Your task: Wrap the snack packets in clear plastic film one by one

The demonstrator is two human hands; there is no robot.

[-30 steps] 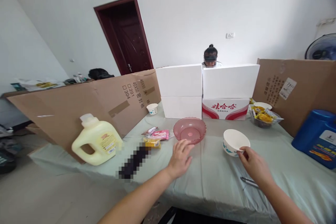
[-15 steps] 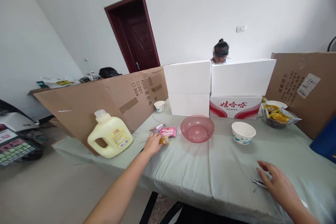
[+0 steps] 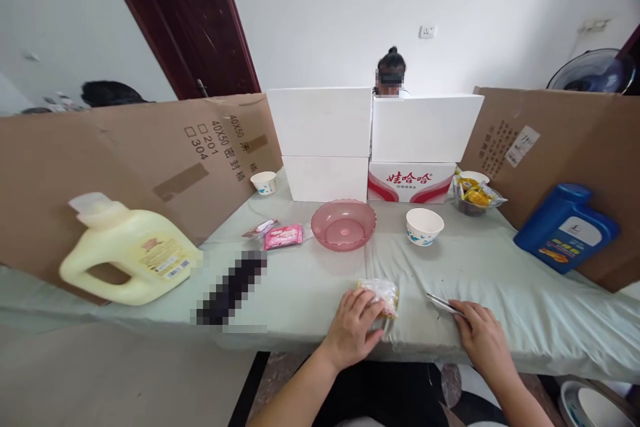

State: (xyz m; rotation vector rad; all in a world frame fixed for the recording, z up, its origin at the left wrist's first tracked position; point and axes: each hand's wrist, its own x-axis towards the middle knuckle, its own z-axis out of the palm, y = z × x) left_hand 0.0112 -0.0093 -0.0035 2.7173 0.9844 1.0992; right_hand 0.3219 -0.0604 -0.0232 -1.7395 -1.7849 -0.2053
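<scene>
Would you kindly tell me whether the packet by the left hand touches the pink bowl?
Apart: the head view shows green tablecloth between the packet and the pink bowl.

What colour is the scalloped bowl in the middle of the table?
The scalloped bowl is translucent pink; it shows best in the head view.

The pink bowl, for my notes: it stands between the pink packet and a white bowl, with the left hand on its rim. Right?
Not quite: the head view shows the left hand on the clear-wrapped packet, not on the pink bowl. That does stand between the pink packet and a white bowl.
</scene>
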